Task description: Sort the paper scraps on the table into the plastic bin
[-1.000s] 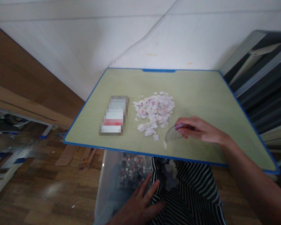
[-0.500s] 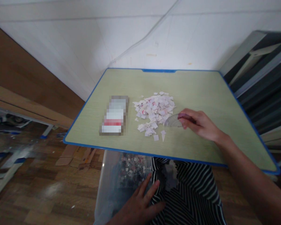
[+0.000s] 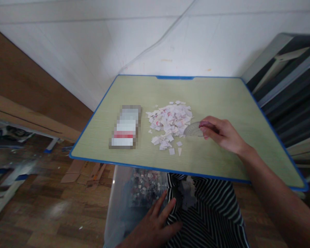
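Observation:
My right hand (image 3: 220, 134) pinches a clear protractor (image 3: 192, 129) by its straight side. The protractor's curved edge lies against the right side of a heap of small white paper scraps (image 3: 170, 119). Some scraps have pink or red marks, and a few lie loose in front of the heap. Below the table edge, my left hand (image 3: 157, 220) rests with fingers spread on black-and-white striped cloth (image 3: 209, 210), holding nothing. Left of the heap lies a pixelated rectangular object (image 3: 126, 125) with a red band; its kind cannot be made out.
The pale green table (image 3: 212, 93) has a blue rim and stands against a white wall (image 3: 209, 41). Under its front edge is a translucent bin (image 3: 113, 206) holding many small pieces. Flattened cardboard (image 3: 80, 172) lies on the wooden floor. Dark panels (image 3: 294, 93) lean at the right.
My right hand and the protractor have shifted slightly right and away from me. A loose scrap near the protractor now lies apart from the pointed one. My left hand stays in place.

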Motion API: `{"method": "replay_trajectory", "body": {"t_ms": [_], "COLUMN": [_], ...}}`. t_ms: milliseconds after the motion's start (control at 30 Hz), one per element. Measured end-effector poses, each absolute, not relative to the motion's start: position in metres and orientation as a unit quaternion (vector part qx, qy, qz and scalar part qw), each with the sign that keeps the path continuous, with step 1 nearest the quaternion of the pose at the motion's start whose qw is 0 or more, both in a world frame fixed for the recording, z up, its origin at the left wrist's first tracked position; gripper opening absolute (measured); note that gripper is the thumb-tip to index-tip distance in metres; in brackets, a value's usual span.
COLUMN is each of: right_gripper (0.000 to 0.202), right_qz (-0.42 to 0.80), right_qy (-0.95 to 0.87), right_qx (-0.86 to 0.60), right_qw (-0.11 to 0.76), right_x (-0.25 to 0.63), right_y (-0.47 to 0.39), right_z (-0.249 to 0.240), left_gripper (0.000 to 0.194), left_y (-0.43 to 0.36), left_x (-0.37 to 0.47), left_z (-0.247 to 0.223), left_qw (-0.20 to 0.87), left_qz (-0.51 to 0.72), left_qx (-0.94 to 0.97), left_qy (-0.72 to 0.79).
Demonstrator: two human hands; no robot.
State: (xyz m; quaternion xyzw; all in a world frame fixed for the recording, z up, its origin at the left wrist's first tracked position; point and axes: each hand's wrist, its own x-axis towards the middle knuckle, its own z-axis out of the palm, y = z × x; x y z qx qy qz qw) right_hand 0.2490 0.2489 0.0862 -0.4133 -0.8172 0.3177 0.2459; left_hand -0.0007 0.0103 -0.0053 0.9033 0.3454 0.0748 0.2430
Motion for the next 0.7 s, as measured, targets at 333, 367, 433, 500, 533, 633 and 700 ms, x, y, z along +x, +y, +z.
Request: {"method": "replay_trajectory", "body": {"t_ms": [333, 367, 433, 500, 533, 633, 700], "right_gripper": [0.024, 0.024, 0.023, 0.021, 0.021, 0.021, 0.021], "right_qz": [0.315, 0.314, 0.319, 0.311, 0.302, 0.283, 0.293], "right_qy": [-0.834, -0.833, -0.836, -0.841, -0.842, -0.839, -0.835], "right_qx": [-0.398, -0.401, -0.395, -0.395, -0.4, -0.414, -0.414], "right_qw": [0.217, 0.218, 0.206, 0.199, 0.2, 0.21, 0.213], "right_x": [0.2469, 0.2472, 0.2479, 0.2484, 0.2487, 0.2496, 0.2502], "right_y": [0.2476, 0.2477, 0.248, 0.2483, 0.2485, 0.2485, 0.2485], "right_z": [0.0901, 0.0904, 0.0902, 0.0892, 0.0886, 0.0879, 0.0883], "left_gripper": [0.048, 0.049, 0.05, 0.05, 0.051, 0.049, 0.048], "left_y": [0.011, 0.0112, 0.0116, 0.012, 0.0122, 0.0126, 0.0128], "left_x": [-0.0004, 0.0, 0.0005, 0.0006, 0.0006, 0.0007, 0.0009], "left_z": [-0.0046, -0.004, -0.003, -0.0022, -0.0019, -0.0009, -0.0005], "left_qw": [0.245, 0.246, 0.247, 0.246, 0.245, 0.24, 0.238], "left_qz": [0.08, 0.081, 0.082, 0.086, 0.087, 0.084, 0.076], "left_qx": [0.902, 0.902, 0.901, 0.901, 0.902, 0.904, 0.905], "left_qy": [0.347, 0.346, 0.346, 0.346, 0.346, 0.345, 0.345]}}
